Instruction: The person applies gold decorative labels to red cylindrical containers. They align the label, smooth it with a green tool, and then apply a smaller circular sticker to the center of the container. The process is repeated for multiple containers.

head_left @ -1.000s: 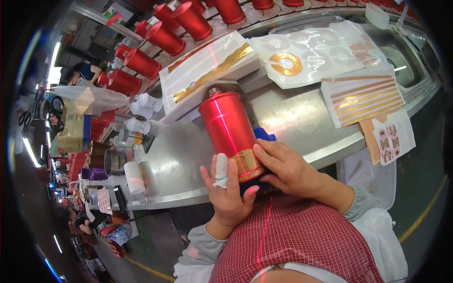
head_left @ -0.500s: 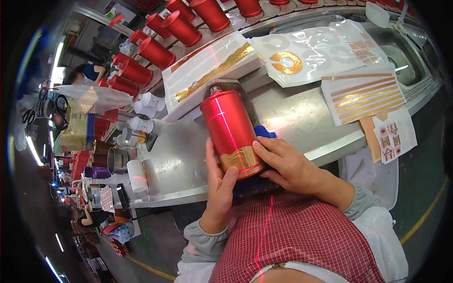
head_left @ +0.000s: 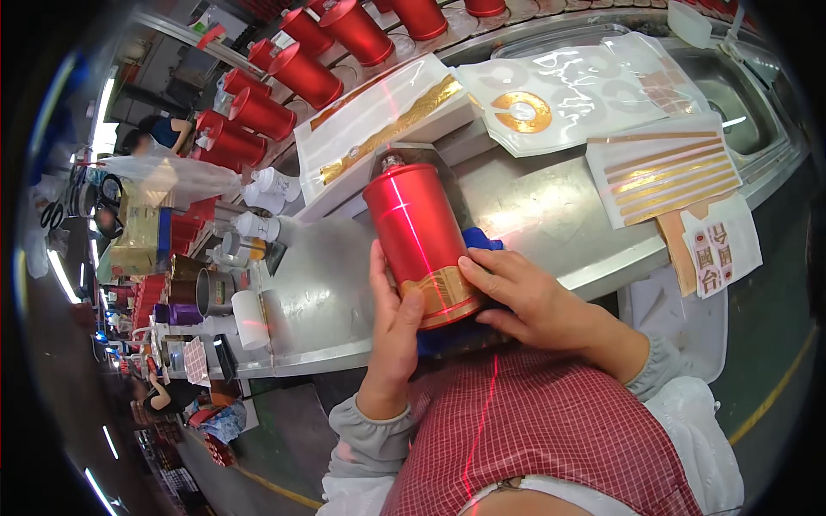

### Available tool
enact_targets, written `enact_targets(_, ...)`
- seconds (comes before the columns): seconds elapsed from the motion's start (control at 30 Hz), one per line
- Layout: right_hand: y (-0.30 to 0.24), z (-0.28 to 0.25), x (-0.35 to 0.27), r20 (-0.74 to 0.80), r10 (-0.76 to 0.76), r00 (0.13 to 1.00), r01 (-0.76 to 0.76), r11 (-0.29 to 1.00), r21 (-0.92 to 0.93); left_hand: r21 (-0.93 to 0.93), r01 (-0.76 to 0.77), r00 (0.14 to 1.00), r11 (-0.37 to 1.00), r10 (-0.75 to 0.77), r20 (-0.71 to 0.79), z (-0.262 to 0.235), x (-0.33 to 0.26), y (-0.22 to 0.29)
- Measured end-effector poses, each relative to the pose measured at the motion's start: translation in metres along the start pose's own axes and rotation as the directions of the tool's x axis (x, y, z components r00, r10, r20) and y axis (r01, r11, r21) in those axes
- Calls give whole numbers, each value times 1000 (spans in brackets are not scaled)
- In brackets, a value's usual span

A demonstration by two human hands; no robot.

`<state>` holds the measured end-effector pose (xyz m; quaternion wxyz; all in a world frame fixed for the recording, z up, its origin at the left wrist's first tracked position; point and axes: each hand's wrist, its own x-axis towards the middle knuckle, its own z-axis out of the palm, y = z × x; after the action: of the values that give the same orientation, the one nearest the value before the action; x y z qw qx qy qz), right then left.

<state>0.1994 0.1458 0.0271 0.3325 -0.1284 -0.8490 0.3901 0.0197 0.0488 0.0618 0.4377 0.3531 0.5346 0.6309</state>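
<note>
A: Where is the red bottle (head_left: 419,241) now?

B: Lying tilted against the near edge of the steel bench (head_left: 533,206), base toward the person, over a blue cloth (head_left: 482,242). A gold label band (head_left: 440,292) wraps its lower end.

A: And the hands?

B: The left hand (head_left: 394,322) cups the bottle's left side, fingers closed along it; the right hand (head_left: 525,288) grips the other side, fingertips pressing on the band.

A: So which step?

B: I judge it is smoothing the band down. Next calls for firm, even pressure around the curve, keeping the band square.

A: Nearby?

B: Sheets of gold strips (head_left: 667,168) and more red bottles (head_left: 284,82) behind.
</note>
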Motion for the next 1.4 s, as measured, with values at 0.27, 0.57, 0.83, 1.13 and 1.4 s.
enact_targets(0.27, -7, -37, 12, 32, 440, 897, -414, 813, 409, 43, 100, 995, 994, -100, -17, 4, 9, 11)
enact_targets(0.57, 4, -27, 33, 57, 324, 944, -322, 876, 360, 356, -26, 999, 934, 36, -21, 6, 21, 7)
enact_targets(0.83, 5, -27, 33, 83, 319, 944, -325, 858, 397, 201, -162, 987, 966, 159, 31, -5, 12, -7)
enact_targets(1.13, 3, -27, 32, 104, 252, 962, -270, 821, 502, 396, -287, 958, 872, 251, 141, -12, 16, -1)
enact_targets(1.4, -3, -18, 36, -142, -11, 990, 23, 996, 83, 387, -340, 940, 857, 303, 154, -16, 16, -3)
